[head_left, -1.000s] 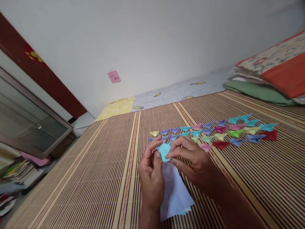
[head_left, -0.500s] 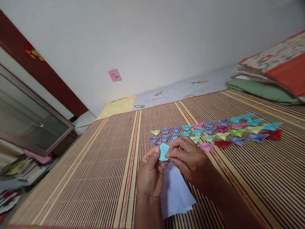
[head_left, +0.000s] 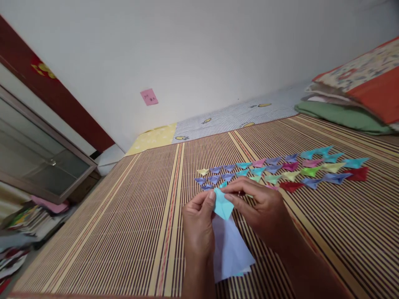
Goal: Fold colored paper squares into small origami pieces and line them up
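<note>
A small folded piece of turquoise paper point(head_left: 223, 206) is pinched between both hands, its lower corner pointing down and creases showing on its face. My left hand point(head_left: 199, 222) grips its left edge between thumb and fingers. On the upper right edge, the thumb and forefinger of my right hand point(head_left: 263, 207) are closed. Below lies a stack of pale lavender paper sheets point(head_left: 232, 251) on the striped mat, with other colours peeking out at its lower edge. Just beyond my hands, small folded paper boats point(head_left: 274, 169) in many colours stand in rows; my right hand hides some.
The striped bamboo mat point(head_left: 131, 216) covers the bed. Folded bedding point(head_left: 349, 118) is piled at the far right, against the wall. A glass-doored cabinet point(head_left: 40, 145) stands at the left, with a pile of books point(head_left: 28, 218) below it.
The turquoise paper has been turned and opened out somewhat, showing a larger diamond-like face. My right hand has shifted slightly right and up along its edge.
</note>
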`<action>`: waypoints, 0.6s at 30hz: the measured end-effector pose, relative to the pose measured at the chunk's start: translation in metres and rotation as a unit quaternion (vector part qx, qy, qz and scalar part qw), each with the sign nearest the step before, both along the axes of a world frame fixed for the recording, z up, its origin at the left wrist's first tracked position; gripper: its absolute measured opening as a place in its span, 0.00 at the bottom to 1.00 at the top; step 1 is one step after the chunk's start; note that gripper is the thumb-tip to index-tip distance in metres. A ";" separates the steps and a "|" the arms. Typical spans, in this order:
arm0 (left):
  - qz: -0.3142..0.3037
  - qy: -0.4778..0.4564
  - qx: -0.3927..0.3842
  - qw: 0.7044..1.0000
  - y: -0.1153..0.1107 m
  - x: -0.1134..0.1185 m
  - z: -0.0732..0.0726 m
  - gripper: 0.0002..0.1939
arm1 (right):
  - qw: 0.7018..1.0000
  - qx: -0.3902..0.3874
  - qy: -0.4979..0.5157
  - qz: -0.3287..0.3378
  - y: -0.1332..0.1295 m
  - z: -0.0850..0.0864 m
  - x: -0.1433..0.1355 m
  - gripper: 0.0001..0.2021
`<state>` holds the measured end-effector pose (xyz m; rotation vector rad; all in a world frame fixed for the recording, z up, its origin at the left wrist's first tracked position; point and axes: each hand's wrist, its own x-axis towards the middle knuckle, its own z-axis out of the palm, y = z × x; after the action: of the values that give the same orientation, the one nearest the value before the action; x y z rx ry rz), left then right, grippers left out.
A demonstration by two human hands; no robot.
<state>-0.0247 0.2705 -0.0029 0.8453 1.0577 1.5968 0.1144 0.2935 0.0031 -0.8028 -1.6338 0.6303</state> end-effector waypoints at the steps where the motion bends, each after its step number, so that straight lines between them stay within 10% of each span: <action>1: 0.003 0.007 0.000 1.000 0.000 0.000 -0.001 0.12 | 1.000 -0.019 0.006 0.001 0.000 0.000 0.000 0.05; 6: 0.006 0.046 -0.001 0.999 -0.001 0.001 -0.002 0.11 | 0.990 -0.133 0.053 0.016 0.001 -0.002 0.002 0.04; 18: -0.021 0.132 -0.008 0.991 -0.002 -0.004 0.001 0.12 | 0.998 -0.063 -0.030 -0.006 -0.001 0.003 -0.001 0.07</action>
<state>-0.0287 0.2682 -0.0023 1.0830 1.2283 1.4661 0.1133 0.2930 0.0062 -0.9301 -1.6546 0.7121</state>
